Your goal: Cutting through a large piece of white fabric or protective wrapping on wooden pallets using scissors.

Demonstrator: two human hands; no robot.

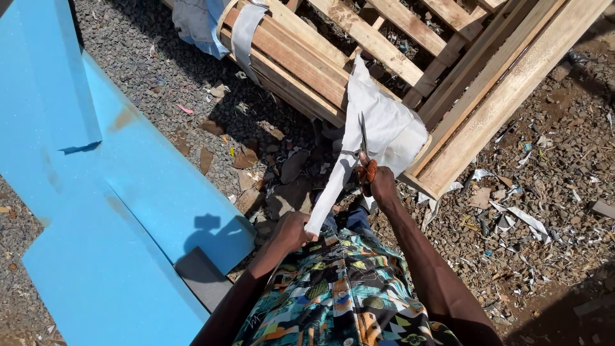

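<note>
our left hand (pixel 293 232) grips the white fabric (pixel 378 138) strip's lower end below the wooden frame (pixel 448 77); our right hand (pixel 382 184) is closed around scissors (pixel 364 150) cutting it.

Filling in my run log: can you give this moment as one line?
left hand: pulls white fabric strip taut | right hand: holds scissors, blades on fabric | behind: wooden frame | left: blue foam sheets

You have two hands at work: your left hand (pixel 291 232) and your right hand (pixel 383 186). You hold one pair of scissors (pixel 364 157) and one strip of white fabric (pixel 359 138). At twelve o'clock stands one wooden frame (pixel 410 57). At nine o'clock lie two blue foam sheets (pixel 122 192), overlapping.
</note>
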